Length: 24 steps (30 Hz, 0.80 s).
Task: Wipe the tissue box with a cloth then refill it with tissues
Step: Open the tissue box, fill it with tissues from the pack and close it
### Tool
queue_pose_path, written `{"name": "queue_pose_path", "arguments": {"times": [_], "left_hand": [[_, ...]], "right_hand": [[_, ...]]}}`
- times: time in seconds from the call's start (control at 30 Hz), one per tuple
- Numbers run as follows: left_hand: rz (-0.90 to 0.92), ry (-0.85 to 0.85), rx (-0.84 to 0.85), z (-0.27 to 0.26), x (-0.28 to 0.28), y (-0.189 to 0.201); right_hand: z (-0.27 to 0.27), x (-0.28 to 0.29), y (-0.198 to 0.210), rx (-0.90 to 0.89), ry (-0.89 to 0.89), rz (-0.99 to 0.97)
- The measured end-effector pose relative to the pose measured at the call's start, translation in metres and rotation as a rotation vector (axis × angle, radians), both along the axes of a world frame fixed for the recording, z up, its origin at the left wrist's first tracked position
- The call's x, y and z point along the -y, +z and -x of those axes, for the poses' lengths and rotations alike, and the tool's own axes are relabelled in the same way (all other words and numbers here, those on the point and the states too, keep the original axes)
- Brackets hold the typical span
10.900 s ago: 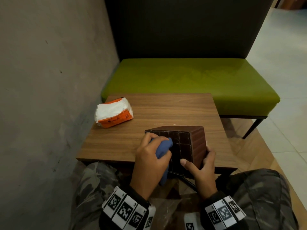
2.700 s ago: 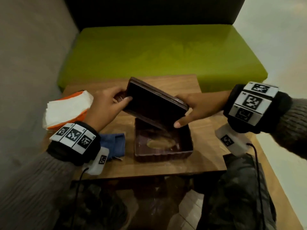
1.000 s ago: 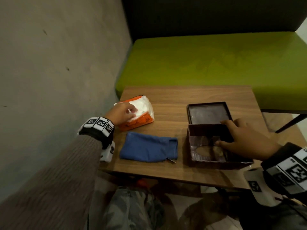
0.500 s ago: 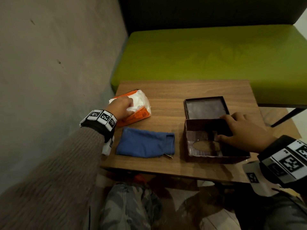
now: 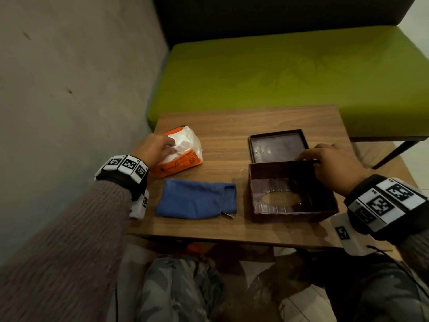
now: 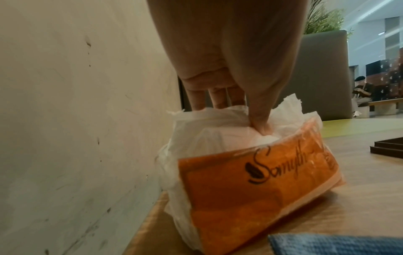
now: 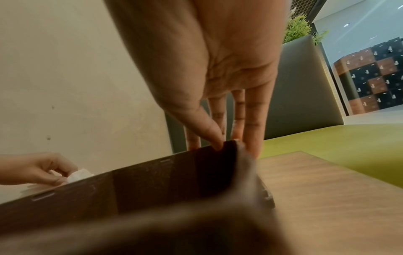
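1. My blue cloth lies flat at the counter's near edge, where it was half a second ago.
2. My right hand still pinches the far rim of the open tissue box, thumb inside; its base panel lies just behind.
3. My left hand's grip has closed deeper into the white tissues in the orange pack.

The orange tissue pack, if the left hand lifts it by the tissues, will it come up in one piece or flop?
The orange tissue pack probably sags: its thin wrapper is crinkled. The left hand pinches only loose tissues, so sheets may slide out and leave the pack behind. It looks light.
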<state>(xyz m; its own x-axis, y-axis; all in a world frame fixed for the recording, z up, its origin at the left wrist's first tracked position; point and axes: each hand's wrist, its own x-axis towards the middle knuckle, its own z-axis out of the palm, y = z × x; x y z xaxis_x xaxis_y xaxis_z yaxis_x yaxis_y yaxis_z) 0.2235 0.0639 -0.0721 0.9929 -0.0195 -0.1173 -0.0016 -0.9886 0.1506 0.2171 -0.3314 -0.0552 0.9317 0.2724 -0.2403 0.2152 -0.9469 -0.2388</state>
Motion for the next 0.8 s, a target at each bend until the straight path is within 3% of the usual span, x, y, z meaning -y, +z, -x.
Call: {"name": "queue_pose_path", "arguments": {"times": [0.23, 0.4, 0.6, 0.7, 0.8], "left_hand": [[-0.045, -0.009, 0.104, 0.009, 0.005, 0.009], [-0.174, -0.148, 0.260, 0.012, -0.007, 0.018], [-0.308, -0.347, 0.269, 0.011, -0.005, 0.030], [-0.270, -0.274, 0.336, 0.007, -0.011, 0.044], [-0.083, -0.081, 0.373, 0.009, -0.017, 0.056]], "right_hand": [[0.002, 0.003, -0.001, -0.002, 0.017, 0.003], [0.007, -0.001, 0.004, -0.034, 0.006, 0.047], [0.018, -0.012, 0.009, 0.043, 0.010, 0.050], [0.020, -0.014, 0.009, 0.058, 0.000, 0.034], [0.022, -0.016, 0.010, 0.099, 0.007, -0.024]]}}
